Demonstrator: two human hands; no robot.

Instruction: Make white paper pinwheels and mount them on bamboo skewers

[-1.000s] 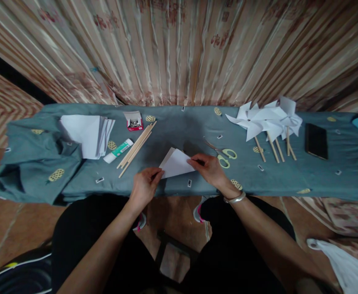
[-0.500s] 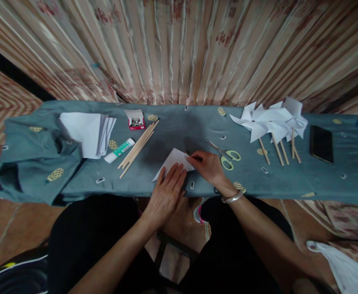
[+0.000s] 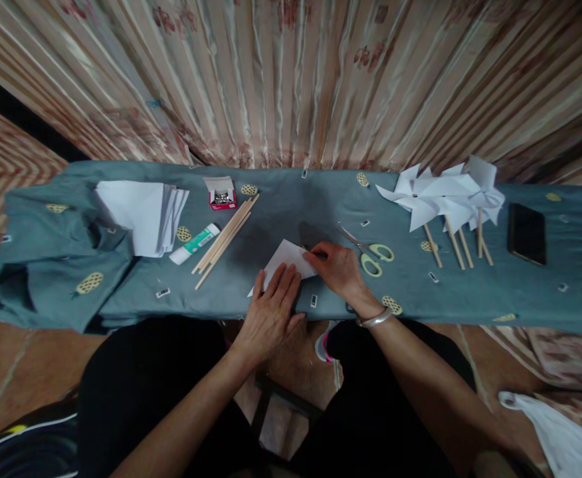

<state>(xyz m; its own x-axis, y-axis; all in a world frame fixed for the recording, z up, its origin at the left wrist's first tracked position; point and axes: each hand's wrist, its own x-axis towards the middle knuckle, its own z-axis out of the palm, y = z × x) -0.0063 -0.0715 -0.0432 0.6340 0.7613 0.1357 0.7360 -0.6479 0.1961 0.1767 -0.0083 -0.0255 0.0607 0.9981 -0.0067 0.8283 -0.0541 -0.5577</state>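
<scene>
A sheet of white paper (image 3: 286, 254), folded into a triangle, lies on the cloth-covered table in front of me. My left hand (image 3: 274, 309) presses flat on its lower edge, fingers stretched out and somewhat apart. At the right corner of the paper, my right hand (image 3: 338, 269) pinches it between thumb and fingers; a bracelet is on that wrist. Just right of this hand rest scissors (image 3: 371, 257) with light green handles. To the left lie several wooden sticks (image 3: 225, 242) and a glue stick (image 3: 194, 243).
A stack of white paper (image 3: 131, 216) lies at the left. Behind the glue stick, an open red box (image 3: 222, 198) holds small metal pieces. Several paper pinwheels (image 3: 443, 196) on sticks lie at the right, beside a black phone (image 3: 527, 232). A curtain (image 3: 281, 86) hangs behind the table.
My left hand has slid slightly along the paper's lower edge, its thumb now spread out to the right. The right hand keeps its pinch at the corner. The view has shifted a little.
</scene>
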